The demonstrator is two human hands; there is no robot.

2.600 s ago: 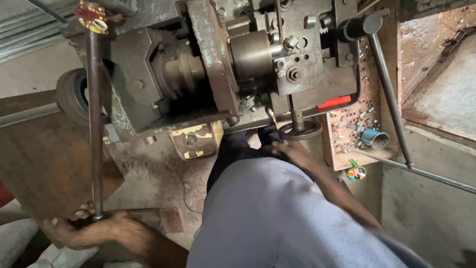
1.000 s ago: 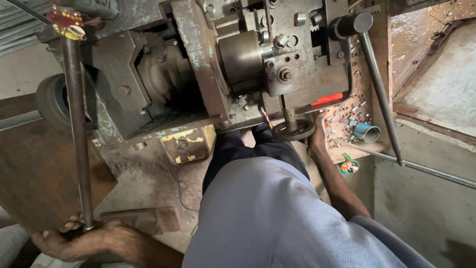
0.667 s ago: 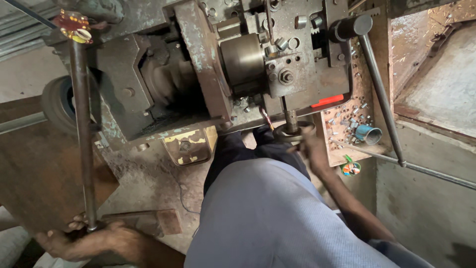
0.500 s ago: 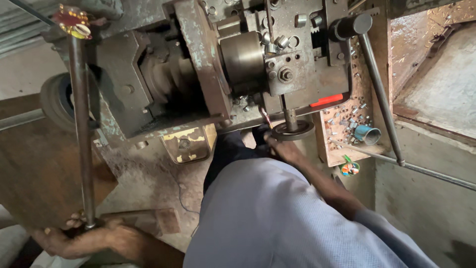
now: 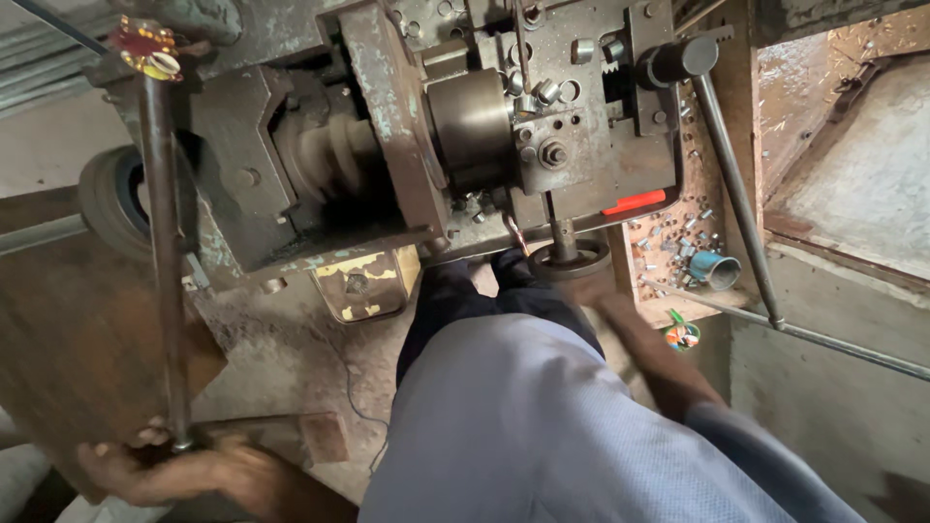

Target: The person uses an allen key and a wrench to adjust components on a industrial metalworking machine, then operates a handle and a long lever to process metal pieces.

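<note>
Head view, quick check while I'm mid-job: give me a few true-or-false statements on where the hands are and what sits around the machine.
1. The left hand is closed around the lower end of the long steel lever rod. True.
2. The right hand is gripping the black-knobbed handle at upper right. False: it is down at the round handwheel under the machine, blurred, so its grip cannot be judged.
3. A red-orange strip sits on the machine just above the tray of small metal parts. True.
4. The blue cup lies on the wooden board at far left. False: it lies in the parts tray at right.
5. The lever rod ends in a red and yellow cap at the top. True.
</note>
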